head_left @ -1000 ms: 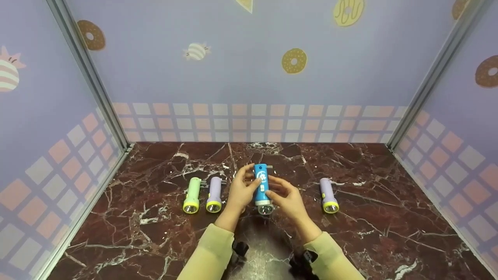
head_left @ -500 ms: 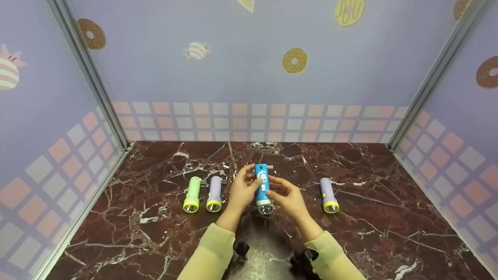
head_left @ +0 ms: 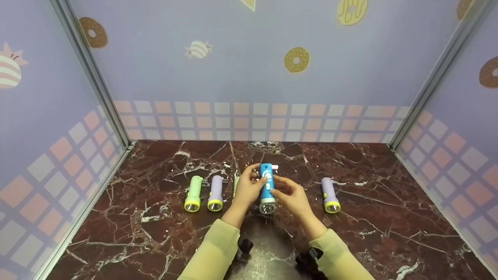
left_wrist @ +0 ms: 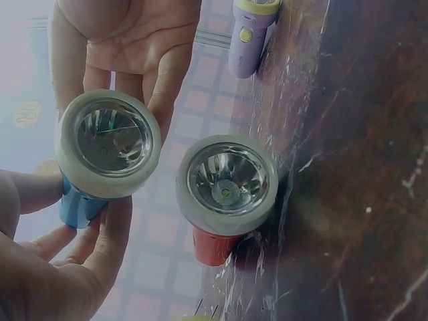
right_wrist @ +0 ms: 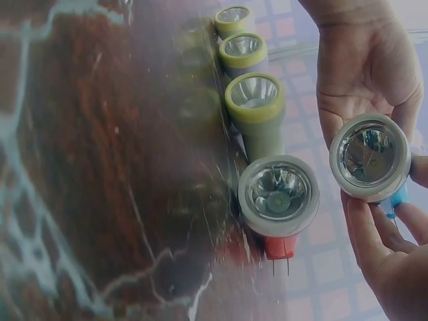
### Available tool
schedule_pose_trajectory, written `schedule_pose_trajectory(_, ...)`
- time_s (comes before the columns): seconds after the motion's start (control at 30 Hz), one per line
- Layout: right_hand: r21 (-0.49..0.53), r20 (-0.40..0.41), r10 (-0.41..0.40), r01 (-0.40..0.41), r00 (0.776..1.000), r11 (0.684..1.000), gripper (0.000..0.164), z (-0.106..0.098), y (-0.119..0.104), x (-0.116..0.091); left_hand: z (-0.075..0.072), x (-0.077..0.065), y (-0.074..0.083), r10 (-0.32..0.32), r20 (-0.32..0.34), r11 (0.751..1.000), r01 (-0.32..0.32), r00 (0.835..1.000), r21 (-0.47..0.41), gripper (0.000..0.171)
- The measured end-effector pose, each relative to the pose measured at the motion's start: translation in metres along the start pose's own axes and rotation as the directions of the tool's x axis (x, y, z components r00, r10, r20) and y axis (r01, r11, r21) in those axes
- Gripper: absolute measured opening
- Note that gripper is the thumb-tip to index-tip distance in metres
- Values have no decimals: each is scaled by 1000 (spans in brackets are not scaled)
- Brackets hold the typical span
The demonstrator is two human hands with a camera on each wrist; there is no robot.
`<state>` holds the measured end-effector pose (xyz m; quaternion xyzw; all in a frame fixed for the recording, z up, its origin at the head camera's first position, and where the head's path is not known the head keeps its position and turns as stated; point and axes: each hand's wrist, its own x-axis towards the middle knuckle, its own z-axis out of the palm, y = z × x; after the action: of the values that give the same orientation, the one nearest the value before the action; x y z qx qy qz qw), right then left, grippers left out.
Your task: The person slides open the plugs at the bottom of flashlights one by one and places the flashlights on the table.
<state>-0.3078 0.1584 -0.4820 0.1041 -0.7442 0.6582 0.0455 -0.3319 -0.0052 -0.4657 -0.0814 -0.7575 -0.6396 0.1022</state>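
Note:
A blue flashlight (head_left: 267,186) with a pale head stands lens-down towards me, held between both hands. My left hand (head_left: 248,188) grips its upper left side, thumb on its printed front. From the right, my right hand (head_left: 293,196) pinches its body, thumb beside the white switch. A small pale piece (head_left: 275,167) sticks out to the right of its top end. Below it, a red flashlight (right_wrist: 279,246) with two prongs stays hidden in the head view, but both wrist views show it. The left wrist view shows the blue flashlight's reflector (left_wrist: 114,139) apart from the red one.
To the left lie a green flashlight (head_left: 193,192) and a purple flashlight (head_left: 216,192). Another green flashlight (right_wrist: 257,110) is partly behind my left hand. A second purple flashlight (head_left: 330,194) lies at the right. Patterned panels (head_left: 249,77) enclose the dark marbled table (head_left: 389,217).
Both hands have shifted slightly right with the blue flashlight. The pale piece near its top shows brighter, and a bit of the green flashlight behind my left hand has come into sight.

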Motion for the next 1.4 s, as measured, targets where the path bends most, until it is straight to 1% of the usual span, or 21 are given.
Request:
schedule_pose_trajectory(0.17, 35, -9, 36, -36, 999, 999, 47, -4, 1, 1, 5, 2, 3, -47, 23, 999, 47, 999, 6, 52)
schedule_pose_trajectory(0.27, 77, -9, 76, -75, 997, 994, 48, -6, 1, 2, 9, 4, 4, -61, 35, 998, 61, 998, 15, 52)
schedule_pose_trajectory(0.33, 82, -11, 90, -88, 996, 993, 48, -9, 1, 3, 11, 6, 4, -63, 44, 998, 62, 997, 20, 51)
schedule_pose_trajectory(0.47, 73, -18, 97, -95, 995, 993, 48, -15, 3, 4, 17, 9, 6, -68, 51, 996, 65, 996, 58, 51)
schedule_pose_trajectory(0.7, 102, -26, 136, -133, 990, 986, 50, -27, 7, 5, 29, 14, 7, -105, 61, 987, 97, 993, 131, 50)
schedule_pose_trajectory(0.87, 113, -44, 159, -153, 986, 982, 50, -33, 11, 6, 36, 18, 7, -111, 66, 979, 98, 992, 178, 50)
schedule_pose_trajectory(0.97, 121, -54, 166, -159, 985, 980, 49, -36, 12, 6, 39, 20, 9, -134, 74, 972, 117, 988, 204, 51)
schedule_pose_trajectory(1.1, 120, -62, 179, -171, 982, 978, 49, -39, 15, 7, 44, 23, 8, -188, 95, 961, 163, 978, 223, 51)
schedule_pose_trajectory(1.17, 123, -64, 193, -184, 979, 975, 50, -41, 16, 7, 46, 23, 8, -198, 101, 957, 170, 975, 237, 51)
schedule_pose_trajectory(1.4, 118, -70, 233, -224, 970, 967, 51, -45, 22, 8, 52, 27, 8, -193, 123, 943, 149, 973, 298, 51)
